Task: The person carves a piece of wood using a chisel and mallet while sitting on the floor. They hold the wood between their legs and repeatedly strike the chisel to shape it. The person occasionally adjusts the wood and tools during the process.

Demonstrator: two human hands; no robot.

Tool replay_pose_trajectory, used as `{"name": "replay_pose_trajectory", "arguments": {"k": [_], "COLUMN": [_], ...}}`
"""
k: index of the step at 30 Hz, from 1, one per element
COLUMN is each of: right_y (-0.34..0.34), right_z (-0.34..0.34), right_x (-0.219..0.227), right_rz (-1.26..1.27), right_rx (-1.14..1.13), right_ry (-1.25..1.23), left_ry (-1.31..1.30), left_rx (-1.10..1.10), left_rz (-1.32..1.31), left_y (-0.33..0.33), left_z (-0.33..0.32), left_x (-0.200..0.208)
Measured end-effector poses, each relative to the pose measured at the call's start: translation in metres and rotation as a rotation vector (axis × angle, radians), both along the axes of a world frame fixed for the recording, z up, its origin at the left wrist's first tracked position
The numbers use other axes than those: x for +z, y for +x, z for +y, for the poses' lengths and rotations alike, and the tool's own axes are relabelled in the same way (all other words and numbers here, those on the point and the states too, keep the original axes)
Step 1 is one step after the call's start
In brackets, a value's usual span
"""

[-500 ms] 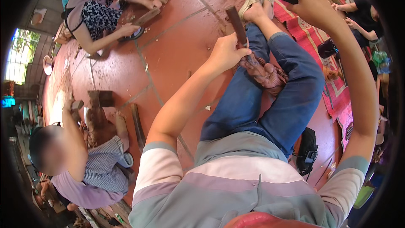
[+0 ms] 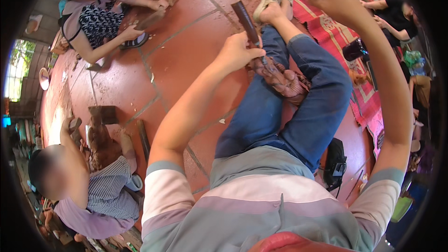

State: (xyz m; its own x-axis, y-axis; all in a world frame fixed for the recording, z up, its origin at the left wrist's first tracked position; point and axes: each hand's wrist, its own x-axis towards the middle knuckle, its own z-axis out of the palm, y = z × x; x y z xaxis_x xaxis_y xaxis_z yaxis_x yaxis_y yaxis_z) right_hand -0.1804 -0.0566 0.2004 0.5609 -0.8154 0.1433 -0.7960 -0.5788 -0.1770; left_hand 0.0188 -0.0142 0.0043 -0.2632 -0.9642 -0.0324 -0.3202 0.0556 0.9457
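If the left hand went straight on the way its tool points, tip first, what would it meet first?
Most likely the brown carving: the left hand grips the dark tool with its tip aimed there. Whether tip and carving touch is unclear.

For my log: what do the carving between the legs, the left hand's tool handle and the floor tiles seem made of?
Carving: probably unvarnished wood, from its dull reddish-brown relief. Tool handle: perhaps wood, dark, slightly shiny; grain unclear. Floor tiles: likely terracotta, smooth, given their orange-red colour and soft sheen.
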Motion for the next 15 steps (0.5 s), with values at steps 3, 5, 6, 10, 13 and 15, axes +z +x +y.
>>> {"name": "replay_pose_trajectory", "arguments": {"k": [3, 5, 6, 10, 13, 15], "right_y": [0.01, 0.001, 0.006, 0.012, 0.013, 0.007], "right_z": [-0.002, -0.005, -0.003, 0.002, 0.004, 0.002], "right_x": [-0.005, -0.007, -0.006, 0.004, 0.002, -0.007], "right_rz": [0.23, 0.235, 0.234, 0.189, 0.28, 0.044], "right_rx": [0.048, -0.041, -0.08, -0.051, -0.122, 0.084], "right_ry": [-0.019, -0.042, -0.052, 0.052, -0.01, -0.215], "left_ry": [-0.019, 0.015, 0.031, 0.01, -0.045, -0.036], "left_rx": [-0.027, -0.034, -0.022, 0.002, 0.011, 0.019], "left_rz": [0.091, 0.097, 0.119, 0.112, 0.066, 0.105], "left_y": [0.007, -0.001, 0.0, 0.002, 0.0, -0.002], "left_z": [-0.008, -0.007, -0.006, -0.007, -0.003, 0.002], "left_x": [-0.011, -0.007, -0.008, -0.016, -0.017, -0.016]}}
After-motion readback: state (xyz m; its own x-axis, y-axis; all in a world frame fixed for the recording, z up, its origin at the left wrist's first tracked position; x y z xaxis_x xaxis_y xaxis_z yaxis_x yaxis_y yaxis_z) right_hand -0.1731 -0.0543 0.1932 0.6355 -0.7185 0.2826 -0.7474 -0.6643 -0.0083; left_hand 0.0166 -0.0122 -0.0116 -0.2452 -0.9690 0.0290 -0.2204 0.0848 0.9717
